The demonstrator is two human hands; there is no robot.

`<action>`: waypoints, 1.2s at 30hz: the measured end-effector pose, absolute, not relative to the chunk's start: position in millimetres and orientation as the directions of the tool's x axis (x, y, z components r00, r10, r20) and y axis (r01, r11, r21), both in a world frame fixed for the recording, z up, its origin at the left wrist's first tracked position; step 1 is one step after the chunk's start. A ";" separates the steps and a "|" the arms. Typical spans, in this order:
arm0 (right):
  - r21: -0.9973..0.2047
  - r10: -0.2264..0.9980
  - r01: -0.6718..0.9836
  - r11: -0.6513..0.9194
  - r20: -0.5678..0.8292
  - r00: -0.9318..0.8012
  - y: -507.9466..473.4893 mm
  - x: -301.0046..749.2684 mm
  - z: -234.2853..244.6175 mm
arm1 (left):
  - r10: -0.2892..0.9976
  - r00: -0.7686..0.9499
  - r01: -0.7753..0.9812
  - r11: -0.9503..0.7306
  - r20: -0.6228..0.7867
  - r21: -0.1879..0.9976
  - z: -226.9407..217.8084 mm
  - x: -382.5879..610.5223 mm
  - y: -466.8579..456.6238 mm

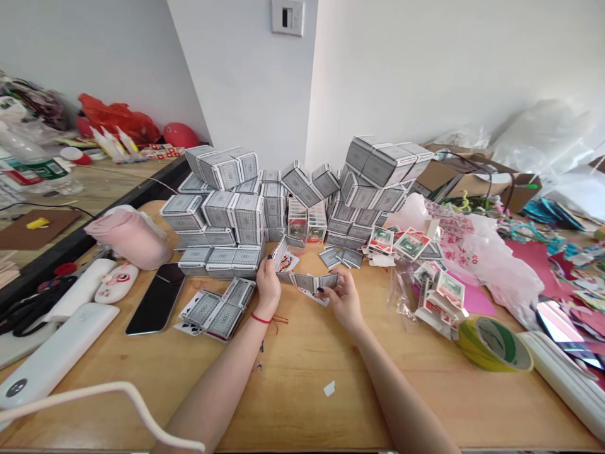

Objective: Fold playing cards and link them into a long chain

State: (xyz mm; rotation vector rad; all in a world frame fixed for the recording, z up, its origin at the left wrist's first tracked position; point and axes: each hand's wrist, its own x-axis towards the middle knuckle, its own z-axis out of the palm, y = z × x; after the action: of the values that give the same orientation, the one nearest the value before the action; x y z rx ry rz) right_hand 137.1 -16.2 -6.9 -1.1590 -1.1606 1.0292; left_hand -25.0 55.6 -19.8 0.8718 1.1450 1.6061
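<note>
Both my hands meet at the middle of the wooden table [302,378], holding a folded strip of grey-backed playing cards [307,280] between them. My left hand [267,285] pinches the strip's left end, where a card stands tilted up. My right hand [344,297] grips the right end with its fingers curled round it. Behind the hands rises a wall of box-like blocks made of cards [222,214], with more stacked at the right [378,176]. Loose grey-backed cards [220,309] lie just left of my left wrist.
A black phone [155,299], a pink cloth bundle [130,236] and white devices [51,353] lie at the left. Card packs in plastic bags [435,277], a tape roll [494,343] and coloured paper scraps crowd the right. A small paper scrap [329,388] lies near me.
</note>
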 end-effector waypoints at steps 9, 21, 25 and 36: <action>-0.973 0.963 0.145 0.180 0.204 0.175 -19.0 119.8 -16.3 | 0.951 -0.308 -0.300 -0.094 -0.003 0.949 -16.7 -26.7 52.7; -0.969 0.969 0.119 0.214 0.196 -0.152 -26.2 121.3 -4.2 | 0.985 -0.170 -0.344 -0.028 -0.033 0.938 -10.6 -30.6 49.6; -0.966 0.962 0.110 0.234 0.213 -0.172 -26.7 129.5 -1.3 | 0.986 -0.160 -0.371 -0.027 -0.035 0.928 -9.3 -31.3 49.0; -0.685 0.958 0.699 0.207 0.288 -0.002 -9.4 159.1 -5.9 | 0.998 -0.049 -0.452 0.001 -0.025 0.892 -2.6 -34.0 45.4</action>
State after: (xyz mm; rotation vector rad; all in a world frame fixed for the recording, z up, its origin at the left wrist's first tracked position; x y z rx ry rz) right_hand 159.1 -9.4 -5.9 -1.5533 -1.7613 0.4547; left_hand -34.0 45.4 -2.6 0.8219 0.8997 1.4239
